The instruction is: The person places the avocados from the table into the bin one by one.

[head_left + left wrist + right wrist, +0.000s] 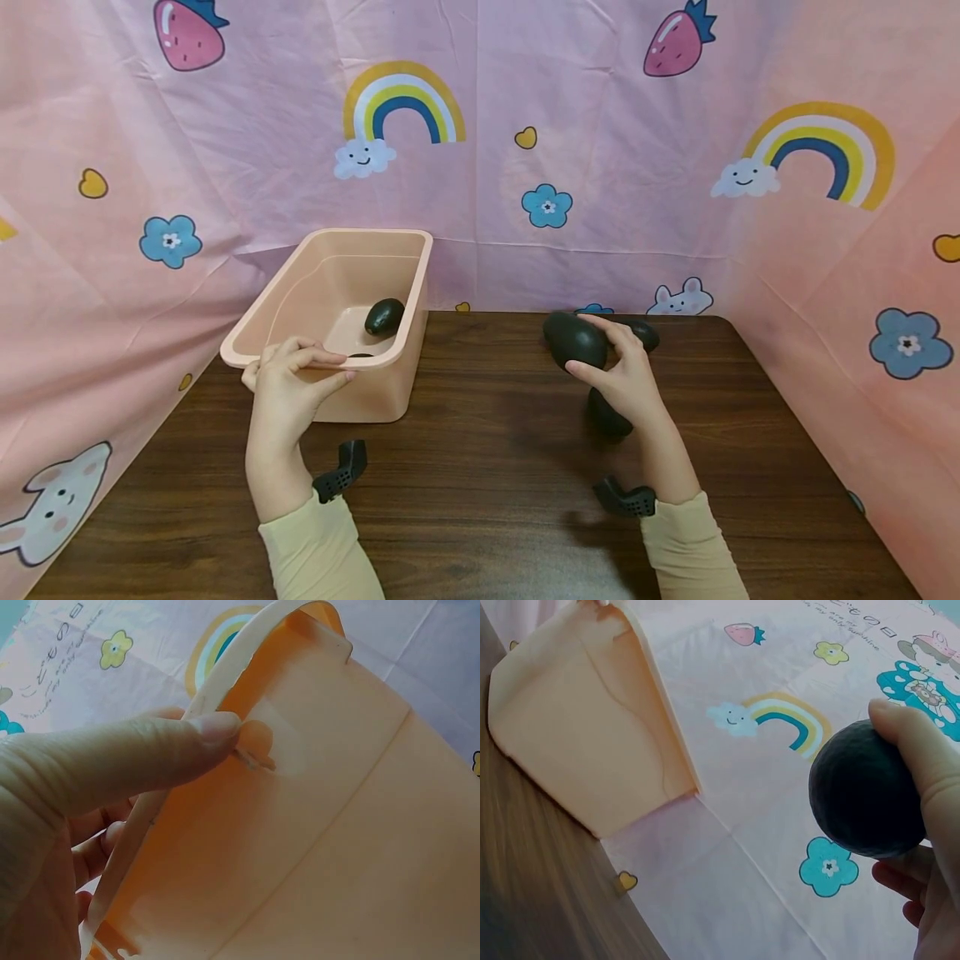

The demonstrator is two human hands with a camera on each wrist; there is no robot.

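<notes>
My left hand (288, 392) pinches the near rim of a peach plastic bin (420, 333), thumb on the outside and fingers over the edge; the left wrist view shows the thumb (150, 761) against the outer wall. Inside the bin lies a dark avocado (385, 317), and a sliver of another shows just behind the near rim. On the right, my right hand (626, 379) grips a dark avocado (576, 342) between thumb and fingers, above the table. Its rounded, bumpy end (866, 791) faces left in the right wrist view.
Below the right hand, an avocado (607, 415) lies on the brown wooden table (480, 500), partly covered by the hand. Another avocado (643, 334) is behind the hand, near the table's back edge. A printed cloth (600, 225) encloses the back and sides.
</notes>
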